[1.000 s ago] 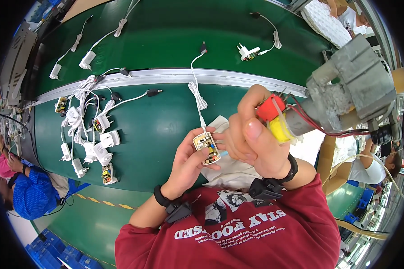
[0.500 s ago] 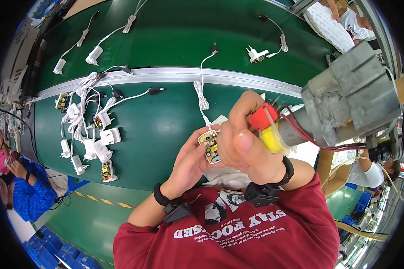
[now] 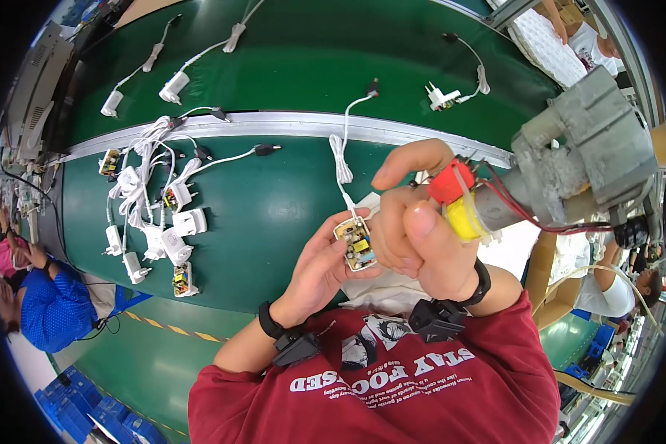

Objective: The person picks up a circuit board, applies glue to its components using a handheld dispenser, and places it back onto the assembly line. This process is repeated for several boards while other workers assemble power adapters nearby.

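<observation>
My left hand (image 3: 322,263) pinches an open white power adapter (image 3: 355,244) whose circuit board faces up. From its far end a bundled white cord (image 3: 340,159) runs away across the green surface to a black plug. Beside the adapter is my right hand (image 3: 422,229), its lower fingers curled at the adapter's right edge, thumb up and index finger raised and bent. What those curled fingers hold, if anything, is hidden. A grey device with a red block and yellow tape (image 3: 462,214) stands in front of the right hand's outer side and partly covers it.
A tangled pile of white adapters and cords (image 3: 152,214), some with bare boards, lies on the left. Beyond a metal rail (image 3: 274,124), several corded adapters rest on a green belt (image 3: 311,52). A cardboard box (image 3: 559,285) stands right. Another person in blue (image 3: 59,307) sits left.
My right index finger has uncurled and lifted from beside the red block. The whole scene has shifted slightly rightward in view; my left hand keeps its hold on the adapter.
</observation>
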Available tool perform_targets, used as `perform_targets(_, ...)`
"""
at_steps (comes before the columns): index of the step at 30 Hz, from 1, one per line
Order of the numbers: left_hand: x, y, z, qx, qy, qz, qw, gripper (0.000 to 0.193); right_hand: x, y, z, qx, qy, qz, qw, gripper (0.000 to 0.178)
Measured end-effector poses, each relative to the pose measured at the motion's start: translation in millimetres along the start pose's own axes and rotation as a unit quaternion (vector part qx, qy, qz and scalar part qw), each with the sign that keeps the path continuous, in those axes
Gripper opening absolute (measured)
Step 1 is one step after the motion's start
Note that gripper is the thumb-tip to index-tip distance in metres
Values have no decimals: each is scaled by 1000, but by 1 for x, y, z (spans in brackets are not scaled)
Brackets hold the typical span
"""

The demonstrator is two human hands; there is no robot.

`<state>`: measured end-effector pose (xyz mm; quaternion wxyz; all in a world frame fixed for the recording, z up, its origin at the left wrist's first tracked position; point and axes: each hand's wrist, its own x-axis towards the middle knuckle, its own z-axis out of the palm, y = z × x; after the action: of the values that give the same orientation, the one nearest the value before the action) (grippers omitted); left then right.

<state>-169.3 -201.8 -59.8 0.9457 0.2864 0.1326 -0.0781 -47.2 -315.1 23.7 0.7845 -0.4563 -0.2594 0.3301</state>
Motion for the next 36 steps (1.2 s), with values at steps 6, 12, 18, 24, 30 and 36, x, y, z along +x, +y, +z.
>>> perform_targets(6,19,21,-16,107,4,-20,994,44,6,-5,-8,14,24,-15,1000,35)
perform_targets(12,147,102,-3,469,-6,196,861,37,5,23,-35,43,38,-26,998,31)
perform_targets(18,222,100,-30,802,-8,344,488,39,-3,53,-53,52,46,-29,997,27)
perform_targets(24,199,116,-79,843,98,341,404,36,0,58,-61,53,60,-32,996,25)
perform_targets(30,134,231,-138,879,358,315,20,38,4,55,-64,40,52,-30,997,25)
perform_targets(36,126,234,-136,818,397,157,386,37,12,65,-59,67,16,-30,997,24)
